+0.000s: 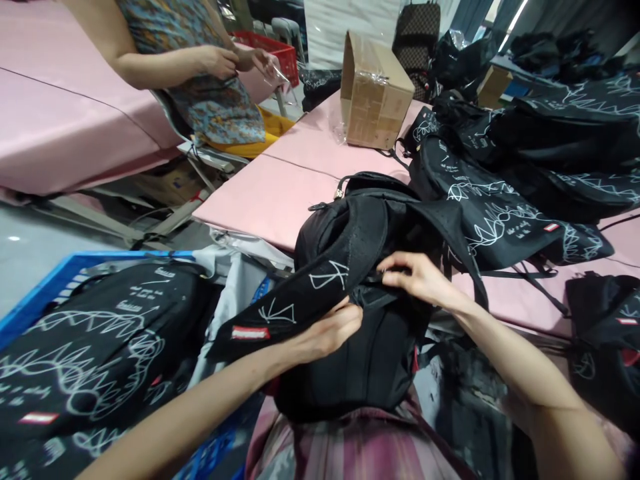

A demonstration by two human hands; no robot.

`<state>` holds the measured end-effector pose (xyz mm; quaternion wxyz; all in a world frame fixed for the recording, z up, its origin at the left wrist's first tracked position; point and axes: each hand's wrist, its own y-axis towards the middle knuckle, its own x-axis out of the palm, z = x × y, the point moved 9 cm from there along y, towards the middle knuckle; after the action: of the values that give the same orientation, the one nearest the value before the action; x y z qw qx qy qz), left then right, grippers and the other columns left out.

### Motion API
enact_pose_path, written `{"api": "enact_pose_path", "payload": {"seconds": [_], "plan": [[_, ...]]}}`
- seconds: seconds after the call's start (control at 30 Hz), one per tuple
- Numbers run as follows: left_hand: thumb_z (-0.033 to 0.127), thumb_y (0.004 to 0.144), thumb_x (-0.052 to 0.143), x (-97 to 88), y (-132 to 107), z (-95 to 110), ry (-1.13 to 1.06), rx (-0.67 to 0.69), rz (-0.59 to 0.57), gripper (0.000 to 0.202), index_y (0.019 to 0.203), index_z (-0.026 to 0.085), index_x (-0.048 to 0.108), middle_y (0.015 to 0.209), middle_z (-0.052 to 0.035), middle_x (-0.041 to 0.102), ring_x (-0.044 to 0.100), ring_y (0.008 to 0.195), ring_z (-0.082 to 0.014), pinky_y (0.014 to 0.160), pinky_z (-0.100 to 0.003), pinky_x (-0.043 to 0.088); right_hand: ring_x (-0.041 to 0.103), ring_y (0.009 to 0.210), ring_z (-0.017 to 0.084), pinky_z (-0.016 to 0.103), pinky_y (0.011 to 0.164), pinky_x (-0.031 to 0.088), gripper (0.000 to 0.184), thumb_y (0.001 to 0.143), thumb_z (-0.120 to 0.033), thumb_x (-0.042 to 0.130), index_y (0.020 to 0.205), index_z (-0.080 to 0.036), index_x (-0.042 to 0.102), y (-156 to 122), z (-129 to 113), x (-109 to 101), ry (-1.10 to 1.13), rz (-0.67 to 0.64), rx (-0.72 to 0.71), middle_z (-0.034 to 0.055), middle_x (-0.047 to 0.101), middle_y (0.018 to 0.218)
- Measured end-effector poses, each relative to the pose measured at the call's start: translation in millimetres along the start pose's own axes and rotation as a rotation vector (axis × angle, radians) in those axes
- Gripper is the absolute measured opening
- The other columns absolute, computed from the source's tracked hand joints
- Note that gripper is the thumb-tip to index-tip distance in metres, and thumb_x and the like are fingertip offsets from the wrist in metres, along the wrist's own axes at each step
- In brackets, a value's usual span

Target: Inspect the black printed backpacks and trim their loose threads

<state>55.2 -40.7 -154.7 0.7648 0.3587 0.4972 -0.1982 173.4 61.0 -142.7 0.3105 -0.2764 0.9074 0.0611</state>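
A black backpack (345,373) leans against the pink table edge in front of my body, its back panel and shoulder straps facing me. One wide shoulder strap (295,293), printed with white lines and a red label, slants down to the left. Under that strap, my left hand (333,327) has its fingers curled against the strap's edge; what they grip, if anything, is hidden. My right hand (417,277) pinches at the middle of the back panel, beneath the other strap (453,233). Whatever lies between its thumb and fingertips is too small and dark to make out.
Several black printed backpacks (500,207) are heaped on the pink table (280,180) to the right. A cardboard box (375,93) stands at the back. On the left, a blue crate (95,257) holds more backpacks. A person (200,73) sits across, handling clear plastic.
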Motion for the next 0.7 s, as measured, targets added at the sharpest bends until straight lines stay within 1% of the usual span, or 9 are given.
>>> {"api": "enact_pose_path", "payload": {"seconds": [0.1, 0.17, 0.23, 0.33, 0.43, 0.53, 0.57, 0.63, 0.7], "plan": [[0.011, 0.087, 0.040, 1.7, 12, -33, -0.053, -0.060, 0.085, 0.024, 0.082, 0.019, 0.062, 0.074, -0.0012, 0.056, 0.054, 0.079, -0.0136, 0.086, -0.028, 0.044, 0.061, 0.087, 0.016, 0.030, 0.081, 0.046, 0.027, 0.077, -0.036, 0.059, 0.096, -0.017, 0.062, 2, 13, -26, 0.235, 0.281, 0.012, 0.0032, 0.066, 0.094], [0.017, 0.089, 0.040, 3.5, 24, -82, -0.088, -0.262, 0.174, 0.021, 0.088, 0.018, 0.061, 0.086, -0.0042, 0.059, 0.056, 0.089, -0.0160, 0.089, -0.031, 0.044, 0.060, 0.088, 0.017, 0.032, 0.084, 0.045, 0.032, 0.075, -0.040, 0.062, 0.097, -0.017, 0.062, 4, 22, -26, 0.269, 0.268, 0.029, 0.0035, 0.065, 0.094], [0.018, 0.089, 0.040, 14.6, 26, -136, -0.127, -0.482, 0.246, 0.026, 0.109, 0.016, 0.055, 0.113, -0.0086, 0.055, 0.053, 0.106, -0.0183, 0.095, -0.033, 0.043, 0.059, 0.090, 0.018, 0.034, 0.086, 0.045, 0.039, 0.069, -0.041, 0.068, 0.099, -0.017, 0.062, 1, 34, -18, 0.261, 0.203, 0.064, 0.0041, 0.065, 0.096], [0.016, 0.083, 0.047, 59.4, 7, -178, -0.116, -0.584, 0.090, 0.040, 0.123, 0.014, 0.048, 0.143, -0.0133, 0.034, 0.029, 0.133, -0.0284, 0.105, -0.045, 0.033, 0.058, 0.084, 0.016, 0.031, 0.079, 0.046, 0.045, 0.062, -0.041, 0.073, 0.099, -0.018, 0.062, -29, 68, -16, 0.281, 0.304, 0.160, 0.0032, 0.064, 0.093], [0.023, 0.083, 0.049, 85.2, -57, -173, -0.148, -0.632, 0.017, 0.038, 0.120, 0.014, 0.051, 0.143, -0.0127, 0.037, 0.027, 0.135, -0.0290, 0.107, -0.048, 0.028, 0.050, 0.057, 0.011, 0.025, 0.056, 0.042, 0.032, 0.071, -0.046, 0.066, 0.084, -0.017, 0.063, -95, 117, -3, 0.347, 0.484, 0.316, -0.0020, 0.055, 0.063], [0.028, 0.088, 0.041, 66.2, -149, -147, -0.169, -0.801, 0.190, 0.029, 0.107, 0.018, 0.060, 0.125, -0.0068, 0.057, 0.051, 0.118, -0.0208, 0.103, -0.039, 0.038, 0.043, 0.046, 0.011, 0.025, 0.047, 0.036, 0.036, 0.078, -0.051, 0.055, 0.065, -0.018, 0.060, -163, 146, 50, 0.422, 0.392, 0.450, -0.0028, 0.045, 0.048], [0.031, 0.088, 0.040, 57.5, -180, -137, -0.167, -0.882, 0.257, 0.029, 0.103, 0.020, 0.062, 0.120, -0.0042, 0.060, 0.055, 0.112, -0.0197, 0.102, -0.038, 0.040, 0.045, 0.047, 0.012, 0.026, 0.048, 0.037, 0.038, 0.079, -0.052, 0.053, 0.064, -0.018, 0.061, -180, 151, 74, 0.429, 0.314, 0.504, -0.0014, 0.048, 0.048], [0.040, 0.085, 0.045, 59.9, -235, -124, -0.223, -1.124, 0.251, 0.031, 0.099, 0.020, 0.063, 0.105, -0.0026, 0.066, 0.061, 0.100, -0.0226, 0.095, -0.042, 0.046, 0.056, 0.060, 0.017, 0.029, 0.058, 0.043, 0.035, 0.078, -0.050, 0.055, 0.071, -0.018, 0.064, -202, 153, 111, 0.394, 0.244, 0.579, 0.0030, 0.061, 0.061], [0.048, 0.080, 0.048, 89.8, -270, -113, -0.489, -1.355, 0.156, 0.040, 0.100, 0.017, 0.063, 0.096, -0.0059, 0.069, 0.064, 0.093, -0.0255, 0.088, -0.044, 0.050, 0.061, 0.073, 0.020, 0.031, 0.068, 0.046, 0.032, 0.077, -0.049, 0.055, 0.077, -0.018, 0.065, -207, 150, 128, 0.320, 0.310, 0.611, 0.0050, 0.067, 0.074]]}}
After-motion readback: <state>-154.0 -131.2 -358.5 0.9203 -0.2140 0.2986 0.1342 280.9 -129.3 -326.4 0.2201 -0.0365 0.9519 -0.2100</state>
